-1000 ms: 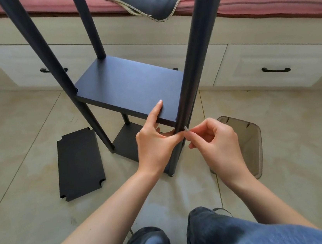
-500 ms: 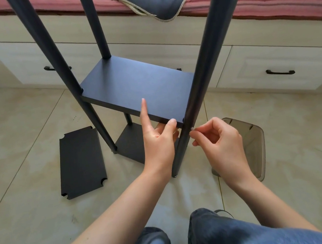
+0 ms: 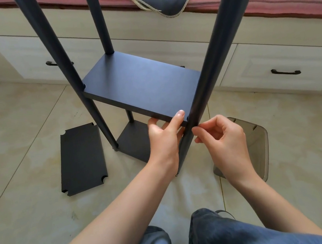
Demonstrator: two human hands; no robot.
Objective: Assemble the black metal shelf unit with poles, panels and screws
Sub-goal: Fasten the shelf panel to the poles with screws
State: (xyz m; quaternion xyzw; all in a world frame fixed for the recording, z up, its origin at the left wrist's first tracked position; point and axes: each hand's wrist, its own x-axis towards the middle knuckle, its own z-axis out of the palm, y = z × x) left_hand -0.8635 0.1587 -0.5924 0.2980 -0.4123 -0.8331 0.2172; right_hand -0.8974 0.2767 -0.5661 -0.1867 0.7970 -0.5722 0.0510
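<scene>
From the head view we look down on the black shelf unit [image 3: 141,87] standing on the tiled floor [image 3: 16,139] in front of a bed base with drawers [image 3: 283,66]. Our left hand [image 3: 165,139] reaches forward with the forearm stretched out from the lower left; its thumb lies on top of the middle panel [image 3: 144,89] at the near right corner while the fingers curl beneath the panel's edge, so the hand clamps that corner. Our right hand [image 3: 222,136] comes in from the lower right, wrist bent slightly, fingers curled, thumb and forefinger pinched together against the front right pole [image 3: 220,53] just beside the panel's corner. Whatever is pinched there is too small for us to tell. The two hands sit close on either side of that pole, not touching each other. A lower panel [image 3: 134,143] lies near the floor between the poles. A spare panel [image 3: 81,158] with notched corners lies flat on the floor to the left, apart from the unit. A translucent bin [image 3: 258,146] stands behind our right hand. Our knees in jeans [image 3: 220,234] show at the bottom.
</scene>
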